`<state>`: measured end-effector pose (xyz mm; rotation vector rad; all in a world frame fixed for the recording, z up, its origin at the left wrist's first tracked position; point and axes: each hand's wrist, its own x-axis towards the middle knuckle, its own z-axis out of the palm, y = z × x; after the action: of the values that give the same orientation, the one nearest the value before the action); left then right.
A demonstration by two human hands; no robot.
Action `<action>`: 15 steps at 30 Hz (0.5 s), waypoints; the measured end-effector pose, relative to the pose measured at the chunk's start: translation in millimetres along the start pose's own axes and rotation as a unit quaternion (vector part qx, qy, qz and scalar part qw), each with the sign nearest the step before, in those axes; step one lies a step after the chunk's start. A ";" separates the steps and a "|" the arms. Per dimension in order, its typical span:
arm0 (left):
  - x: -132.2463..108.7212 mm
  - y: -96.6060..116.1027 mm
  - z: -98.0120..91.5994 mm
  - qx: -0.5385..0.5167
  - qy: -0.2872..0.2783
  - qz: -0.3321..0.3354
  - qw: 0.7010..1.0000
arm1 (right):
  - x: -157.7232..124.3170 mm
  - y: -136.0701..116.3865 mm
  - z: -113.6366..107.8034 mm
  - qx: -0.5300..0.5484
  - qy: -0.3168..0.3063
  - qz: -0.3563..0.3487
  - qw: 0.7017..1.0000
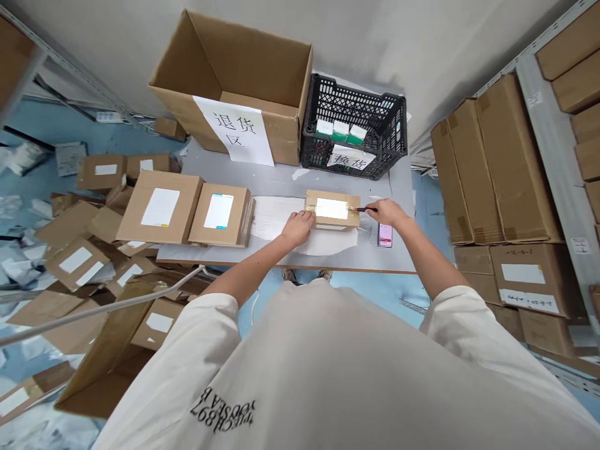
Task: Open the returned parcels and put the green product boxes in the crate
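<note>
Small box (332, 209) held down by half-open left hand (297, 226), right hand (387, 213) pinching a dark tool (366, 209) at its edge.

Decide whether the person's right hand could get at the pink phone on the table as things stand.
Probably yes. The pink phone lies flat on the table just beside the right hand, with nothing between them. One snag: that hand grips a dark tool, its tip at the small box.
</note>
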<state>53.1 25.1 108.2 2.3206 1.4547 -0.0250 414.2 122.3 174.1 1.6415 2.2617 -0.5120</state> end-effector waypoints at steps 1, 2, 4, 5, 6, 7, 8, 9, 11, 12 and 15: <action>0.3 1.0 -0.1 0.003 -0.001 -0.003 1.000 | -0.9 2.1 0.6 0.006 0.004 0.000 1.000; 0.6 1.9 -0.1 0.006 -0.002 -0.006 1.000 | -1.6 3.8 0.9 0.009 0.006 -0.001 1.000; 0.9 3.8 -0.1 0.010 -0.005 -0.012 1.000 | -2.9 7.4 0.6 0.008 0.004 -0.003 1.000; 1.0 4.6 -0.1 0.013 -0.006 -0.015 1.000 | -3.7 9.9 0.2 0.005 0.001 -0.002 1.000; 1.1 5.4 0.0 0.016 -0.007 -0.016 1.000 | -4.7 12.9 -0.3 0.004 -0.001 0.000 1.000; 1.1 6.1 0.2 0.019 -0.009 -0.017 1.000 | -5.9 16.3 -0.7 0.005 -0.004 0.002 1.000; 1.2 6.8 0.5 0.021 -0.009 -0.018 1.000 | -7.2 20.1 -0.9 0.008 -0.006 0.005 1.000; 1.3 7.4 0.9 0.023 -0.009 -0.020 0.999 | -8.5 23.9 -0.8 0.012 -0.007 0.007 1.000; 1.8 8.6 2.1 0.026 -0.009 -0.024 0.999 | -10.6 31.0 0.0 0.020 -0.007 0.009 1.000; 2.2 9.1 2.8 0.028 -0.009 -0.027 0.999 | -11.3 34.0 0.6 0.022 -0.005 0.009 1.000; 3.8 10.3 4.0 0.038 -0.007 -0.034 0.999 | -12.1 41.6 2.4 0.029 0.004 0.013 0.999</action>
<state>64.6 23.1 106.9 2.3249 1.5492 -0.1179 457.6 122.8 172.7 1.7004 2.2486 -0.5721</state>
